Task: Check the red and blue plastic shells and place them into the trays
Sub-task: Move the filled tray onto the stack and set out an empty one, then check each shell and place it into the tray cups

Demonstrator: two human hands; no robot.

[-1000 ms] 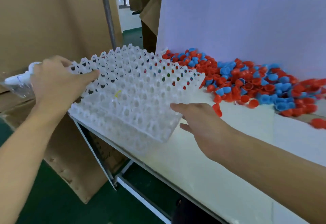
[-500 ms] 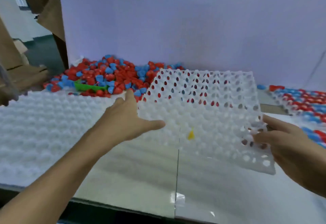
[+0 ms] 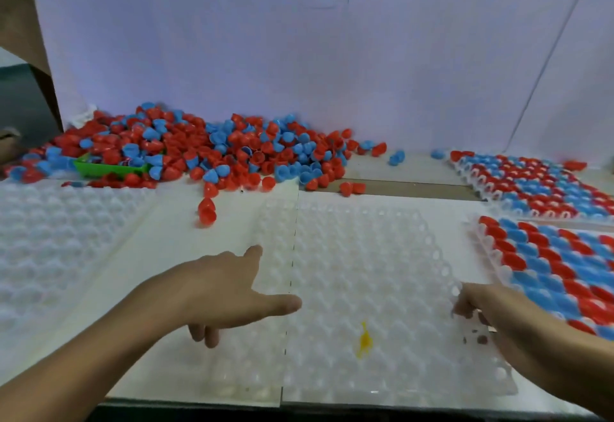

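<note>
An empty translucent white tray (image 3: 365,272) lies flat on the table (image 3: 186,242) in front of me, with a yellow speck (image 3: 363,342) near its front. My left hand (image 3: 216,295) rests on the tray's left edge, two fingers stretched out over it and the others bent down. My right hand (image 3: 491,312) pinches the tray's right edge with curled fingers. A big pile of red and blue shells (image 3: 199,145) lies along the back wall. Two red shells (image 3: 206,212) sit loose just behind the tray's left corner.
Two trays filled with red and blue shells stand at the right, one near (image 3: 488,245) and one farther back (image 3: 465,172). A stack of empty trays (image 3: 50,238) covers the left side. A green scoop (image 3: 106,169) lies in the pile. A white backboard (image 3: 299,56) closes the rear.
The tray was lifted off the stack at the left, carried tilted to the middle and now lies flat on the table. Both hands came down with it.
</note>
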